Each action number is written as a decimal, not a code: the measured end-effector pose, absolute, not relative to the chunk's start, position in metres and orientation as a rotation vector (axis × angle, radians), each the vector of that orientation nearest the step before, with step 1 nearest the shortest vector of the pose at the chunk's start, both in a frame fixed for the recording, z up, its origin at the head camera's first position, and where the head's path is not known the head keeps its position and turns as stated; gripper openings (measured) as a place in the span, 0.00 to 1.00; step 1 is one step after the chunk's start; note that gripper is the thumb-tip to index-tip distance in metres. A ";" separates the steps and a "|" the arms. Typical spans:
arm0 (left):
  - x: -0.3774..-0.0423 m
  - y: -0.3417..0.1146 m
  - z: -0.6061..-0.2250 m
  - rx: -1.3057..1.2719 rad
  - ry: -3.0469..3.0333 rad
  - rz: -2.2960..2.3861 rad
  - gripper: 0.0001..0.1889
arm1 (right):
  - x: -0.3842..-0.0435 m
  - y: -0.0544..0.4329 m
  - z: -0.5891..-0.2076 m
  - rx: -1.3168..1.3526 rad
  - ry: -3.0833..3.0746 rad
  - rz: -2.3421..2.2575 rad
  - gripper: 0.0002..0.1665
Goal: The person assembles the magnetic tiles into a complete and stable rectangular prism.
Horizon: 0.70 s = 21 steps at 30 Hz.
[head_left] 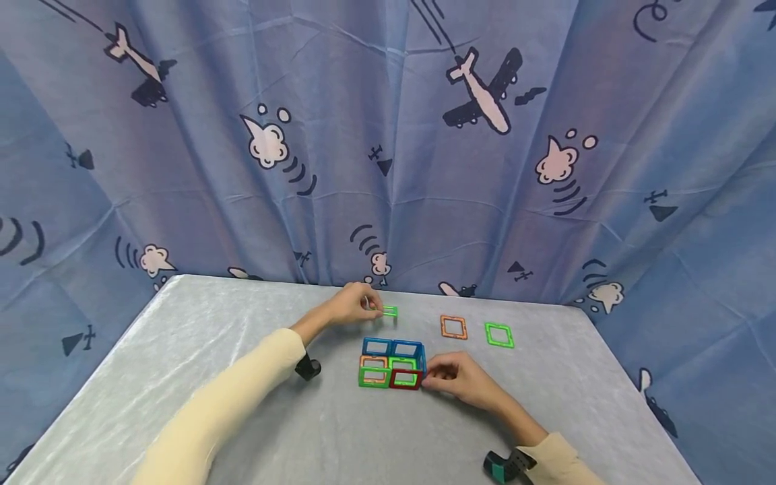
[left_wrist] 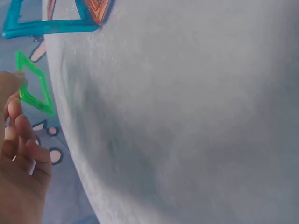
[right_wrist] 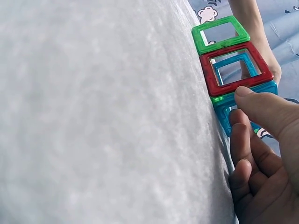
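Note:
My left hand [head_left: 354, 304] pinches a green square magnetic tile [left_wrist: 46, 95] by one edge between thumb and forefinger, held up near the table's back edge. In front of it stands a low magnetic tile structure [head_left: 393, 364]. Blue tiles [head_left: 407, 348] form its back and right side, while a green tile [right_wrist: 198, 42] and a red tile [right_wrist: 208, 77] stand at the front. Orange and green tiles lie inside as its floor. My right hand [head_left: 463, 380] holds the near right corner, thumb on the red tile's corner and forefinger against the blue side; the exact contact is partly hidden.
An orange square tile [head_left: 453, 337] and another green square tile [head_left: 500, 345] lie flat at the back right. A grey cloth covers the table [head_left: 339, 431]. Behind it hangs a blue curtain [head_left: 388, 135] with printed planes.

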State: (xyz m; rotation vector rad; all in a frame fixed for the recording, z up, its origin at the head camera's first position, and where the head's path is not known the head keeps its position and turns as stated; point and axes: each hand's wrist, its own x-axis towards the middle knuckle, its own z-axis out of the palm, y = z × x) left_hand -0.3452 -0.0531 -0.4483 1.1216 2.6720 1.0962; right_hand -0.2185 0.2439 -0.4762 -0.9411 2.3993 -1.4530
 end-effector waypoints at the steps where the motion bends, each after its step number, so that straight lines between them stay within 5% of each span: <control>1: -0.344 -0.057 -0.447 1.119 2.681 1.096 0.03 | -0.219 0.244 -0.476 -0.938 2.402 -1.450 0.05; 21: -0.307 -0.120 -0.430 1.136 2.728 1.235 0.03 | -0.218 0.244 -0.478 -0.972 2.378 -1.469 0.06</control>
